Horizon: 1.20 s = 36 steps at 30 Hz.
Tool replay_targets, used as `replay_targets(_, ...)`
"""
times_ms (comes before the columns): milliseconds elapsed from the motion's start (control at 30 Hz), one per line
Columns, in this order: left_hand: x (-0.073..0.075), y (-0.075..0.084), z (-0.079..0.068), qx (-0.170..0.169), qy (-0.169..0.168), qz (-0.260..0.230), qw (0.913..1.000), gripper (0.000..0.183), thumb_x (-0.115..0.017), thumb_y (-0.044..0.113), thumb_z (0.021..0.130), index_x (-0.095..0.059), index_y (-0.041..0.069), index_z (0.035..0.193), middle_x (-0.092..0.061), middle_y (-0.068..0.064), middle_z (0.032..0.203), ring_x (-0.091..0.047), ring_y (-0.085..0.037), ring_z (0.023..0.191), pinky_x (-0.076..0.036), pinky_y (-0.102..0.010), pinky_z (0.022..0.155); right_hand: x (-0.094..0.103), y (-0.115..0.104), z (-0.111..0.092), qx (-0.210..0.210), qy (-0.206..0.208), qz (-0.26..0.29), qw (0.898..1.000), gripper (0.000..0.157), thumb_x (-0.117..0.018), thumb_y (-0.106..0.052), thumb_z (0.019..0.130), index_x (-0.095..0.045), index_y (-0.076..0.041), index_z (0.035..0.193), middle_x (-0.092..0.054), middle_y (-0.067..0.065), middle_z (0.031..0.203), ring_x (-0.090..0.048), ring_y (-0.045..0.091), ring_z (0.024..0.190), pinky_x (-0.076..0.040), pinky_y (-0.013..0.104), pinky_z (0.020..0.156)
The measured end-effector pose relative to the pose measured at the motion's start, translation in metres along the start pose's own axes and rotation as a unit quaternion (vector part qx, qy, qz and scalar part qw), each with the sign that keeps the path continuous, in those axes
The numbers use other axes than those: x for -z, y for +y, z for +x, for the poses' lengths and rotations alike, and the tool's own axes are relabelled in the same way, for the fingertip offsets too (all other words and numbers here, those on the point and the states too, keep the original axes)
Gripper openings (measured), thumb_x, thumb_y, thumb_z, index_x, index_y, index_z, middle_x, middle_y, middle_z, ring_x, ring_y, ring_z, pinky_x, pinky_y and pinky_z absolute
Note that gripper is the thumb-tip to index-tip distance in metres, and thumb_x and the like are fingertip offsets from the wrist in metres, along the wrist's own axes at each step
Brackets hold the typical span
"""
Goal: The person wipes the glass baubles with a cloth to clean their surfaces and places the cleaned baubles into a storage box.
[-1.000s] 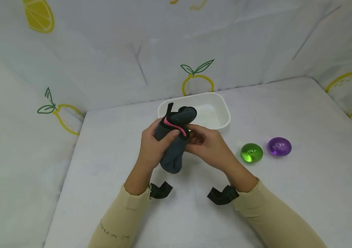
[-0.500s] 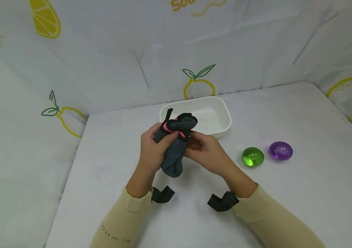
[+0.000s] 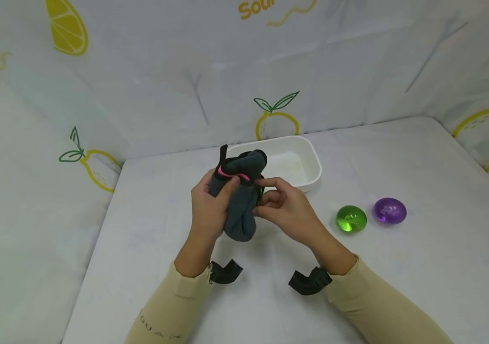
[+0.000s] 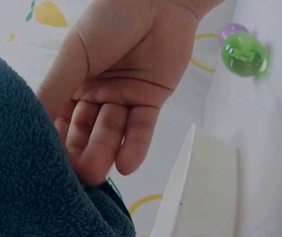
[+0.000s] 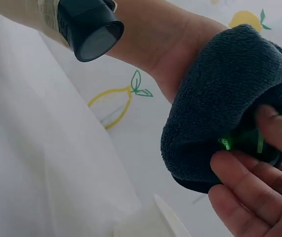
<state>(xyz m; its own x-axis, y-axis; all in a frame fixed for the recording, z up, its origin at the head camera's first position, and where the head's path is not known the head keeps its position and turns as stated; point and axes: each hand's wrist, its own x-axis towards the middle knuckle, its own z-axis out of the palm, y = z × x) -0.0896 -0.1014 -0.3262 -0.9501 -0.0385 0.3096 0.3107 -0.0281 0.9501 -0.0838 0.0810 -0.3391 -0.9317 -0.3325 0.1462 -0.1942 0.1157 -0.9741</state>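
My left hand (image 3: 207, 208) grips a folded, dark blue-grey terry towel (image 3: 241, 212) with black edging, a pink band and a black loop, its thumb lying on top near the band. In the right wrist view a glossy, clear green stone (image 5: 254, 142) peeks from a fold of the towel, mostly hidden. Thumb and fingers of my right hand (image 3: 285, 205) pinch it at the towel's right side. The left wrist view has the right palm (image 4: 126, 64) close against the towel, while the left hand's own fingers are hidden there.
A white rectangular tub (image 3: 315, 162) stands just behind the hands. Right of them, a clear green oval stone (image 3: 351, 219) and a purple one (image 3: 390, 210) rest on the white-covered table (image 3: 433, 267). Lemon-printed white fabric (image 3: 149, 71) hangs behind.
The towel has shifted slightly left and up in the last half second, with the left hand. The right index finger has straightened somewhat along the towel's edge. The stones on the table stay put.
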Motion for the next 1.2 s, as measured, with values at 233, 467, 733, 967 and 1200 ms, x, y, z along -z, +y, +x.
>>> replay_targets(233,-0.002,-0.007,-0.002,-0.023,-0.085,0.067,0.9939,0.076,-0.071,0.065,0.077,-0.059,0.014,0.132,-0.068,-0.009,0.115,-0.063,-0.021,0.101,-0.054,-0.035,0.082,0.003,0.007,0.004,-0.052,0.039,0.026,0.998,0.023,-0.056,-0.016,0.098,-0.064,0.0,0.113,-0.071,0.009,0.078,-0.069,0.024,0.066,-0.059,0.033,0.069)
replay_targets(467,-0.003,-0.009,-0.003,0.009,-0.118,0.064,0.991,0.078,-0.082,0.057,0.071,-0.057,0.019,0.134,-0.066,-0.006,0.117,-0.061,-0.023,0.102,-0.053,-0.04,0.084,0.005,0.004,0.003,-0.097,0.024,0.018,0.995,0.05,-0.045,-0.043,0.104,-0.069,-0.001,0.093,-0.064,0.01,0.07,-0.063,0.03,0.052,-0.056,0.041,0.055)
replay_targets(733,-0.006,-0.006,-0.002,0.045,-0.144,0.088,0.9846,0.088,-0.093,0.022,0.066,-0.047,0.033,0.14,-0.06,0.003,0.127,-0.057,-0.016,0.114,-0.048,-0.043,0.095,0.013,-0.002,0.005,-0.067,0.047,-0.031,0.996,0.033,-0.057,-0.034,0.1,-0.068,-0.004,0.104,-0.058,0.004,0.066,-0.05,0.015,0.057,-0.043,0.028,0.051)
replay_targets(967,-0.005,-0.001,-0.002,0.047,-0.142,0.127,0.9805,0.093,-0.094,0.019,0.064,-0.046,0.041,0.14,-0.061,0.007,0.125,-0.059,-0.012,0.112,-0.048,-0.043,0.095,0.015,-0.005,0.004,-0.032,0.054,-0.033,0.997,0.027,-0.064,-0.021,0.096,-0.064,-0.004,0.117,-0.067,0.008,0.073,-0.053,0.015,0.059,-0.042,0.026,0.05)
replay_targets(1200,0.0,0.001,0.001,0.021,-0.144,0.148,0.9782,0.095,-0.094,0.017,0.063,-0.046,0.041,0.141,-0.061,0.004,0.123,-0.057,-0.012,0.112,-0.046,-0.043,0.097,0.014,-0.003,0.002,0.007,0.032,-0.046,0.998,0.035,-0.06,-0.023,0.098,-0.057,-0.006,0.13,-0.069,0.012,0.089,-0.059,0.02,0.069,-0.049,0.028,0.059)
